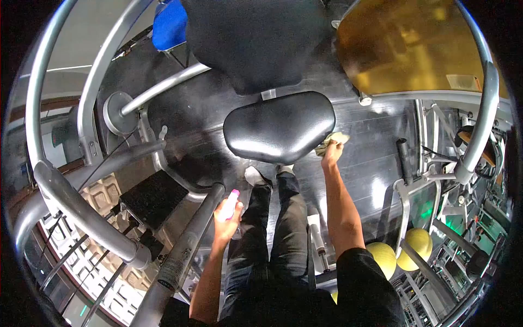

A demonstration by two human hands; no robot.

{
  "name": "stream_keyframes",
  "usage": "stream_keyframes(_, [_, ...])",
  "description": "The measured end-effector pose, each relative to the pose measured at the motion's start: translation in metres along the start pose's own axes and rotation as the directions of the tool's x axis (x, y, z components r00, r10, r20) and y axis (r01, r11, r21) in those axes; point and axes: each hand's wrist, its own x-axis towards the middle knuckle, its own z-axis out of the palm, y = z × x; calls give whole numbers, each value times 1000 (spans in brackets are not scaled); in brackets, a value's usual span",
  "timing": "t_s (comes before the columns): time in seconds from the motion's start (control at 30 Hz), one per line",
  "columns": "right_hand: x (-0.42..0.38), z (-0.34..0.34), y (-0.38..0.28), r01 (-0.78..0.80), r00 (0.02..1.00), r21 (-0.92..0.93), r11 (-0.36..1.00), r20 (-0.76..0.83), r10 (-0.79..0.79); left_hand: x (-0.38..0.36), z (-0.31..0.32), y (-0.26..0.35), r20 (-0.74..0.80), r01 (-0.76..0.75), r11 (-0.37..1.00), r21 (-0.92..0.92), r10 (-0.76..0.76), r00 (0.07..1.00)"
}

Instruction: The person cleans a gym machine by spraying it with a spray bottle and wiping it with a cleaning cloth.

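My left hand (227, 213) is closed around a small bottle with a pink top (233, 195), held over my left leg and apart from the seat. In my right hand (332, 152) is a bunched yellowish cloth (339, 138), which meets the right edge of a black padded seat (279, 125). The seat's glossy top reflects the light. Behind it stands a dark padded backrest (253, 43). My fingers hide part of the cloth and most of the bottle's body.
Grey metal tubes (188, 250) of a gym machine rise on my left. A round weight plate (120, 113) sits on a bar there. Yellow balls (415, 248) and more machine frames are at right. An amber panel (403, 49) stands at the far right, a blue pad (170, 26) far left.
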Motion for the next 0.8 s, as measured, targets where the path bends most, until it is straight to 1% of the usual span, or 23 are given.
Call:
stream_keyframes(0.07, [7, 2, 10, 140, 971, -94, 986, -180, -155, -4, 0, 1, -20, 4, 1000, 4, -4, 1000])
stream_keyframes(0.1, [-4, 3, 7, 141, 972, -96, 985, -175, -156, -5, -1, 0, -25, 6, 1000, 1, -6, 1000])
stream_keyframes(0.17, [-42, -4, -2, 123, 990, -110, 986, 77, -115, -8, -1, -3, -35, 24, 1000, -16, -25, 999])
stream_keyframes(0.2, [-45, -12, 20, 171, 984, -236, 956, 86, -155, -8, -1, -5, -35, 24, 999, -23, -25, 999])
stream_keyframes(0.23, [-70, -2, 20, 150, 988, -272, 951, 21, -150, -8, -1, -7, -31, 28, 999, -35, -29, 999])
stream_keyframes(0.27, [-67, -16, 73, 134, 990, -271, 953, -5, -141, -9, -1, -7, -27, 33, 998, -45, -34, 999])
stream_keyframes(0.3, [-95, -15, 79, 97, 993, -174, 980, 84, -84, -9, 0, -7, -30, 34, 998, -47, -36, 999])
stream_keyframes(0.33, [-121, -8, 80, -1, 998, -161, 987, 58, 10, -9, 1, -6, -22, 24, 999, -33, -25, 999])
stream_keyframes(0.37, [-144, -2, 77, -161, 982, -34, 986, 91, 164, -9, 2, -5, -14, 15, 1000, -16, -15, 1000])
stream_keyframes(0.4, [-158, -3, 91, -204, 962, 73, 976, 201, 186, -9, 2, -3, -18, 17, 1000, -11, -18, 1000])
stream_keyframes(0.43, [-171, 1, 94, -290, 925, 46, 956, 270, 268, -9, 3, -1, -27, 8, 1000, -14, -9, 1000])
stream_keyframes(0.5, [-186, 4, 93, -193, 899, -159, 968, 367, 239, -10, 2, 2, -43, 0, 1000, -18, -1, 999])
stream_keyframes(0.53, [-189, 11, 92, -206, 924, -10, 978, 327, 198, -10, 0, 3, -47, 13, 1000, -29, -14, 999])
stream_keyframes(0.57, [-184, 15, 87, -234, 932, -14, 972, 280, 228, -10, -1, 3, -51, 24, 999, -41, -26, 998])
stream_keyframes(0.67, [-179, 20, 56, -157, 956, -149, 976, 223, 188, -11, -7, 3, -63, -9, 1000, -16, 8, 998])
stream_keyframes(0.7, [-179, 23, 50, -153, 955, -148, 977, 233, 185, -11, -10, 2, -71, -14, 1000, -20, 13, 997])
stream_keyframes(0.77, [-183, 28, 40, -95, 994, -38, 995, 47, 97, -14, -16, -2, -84, -64, 998, -7, 63, 995])
stream_keyframes(0.8, [-183, 28, 33, -149, 989, 50, 988, 30, 147, -15, -18, -4, -92, -59, 998, -9, 58, 994])
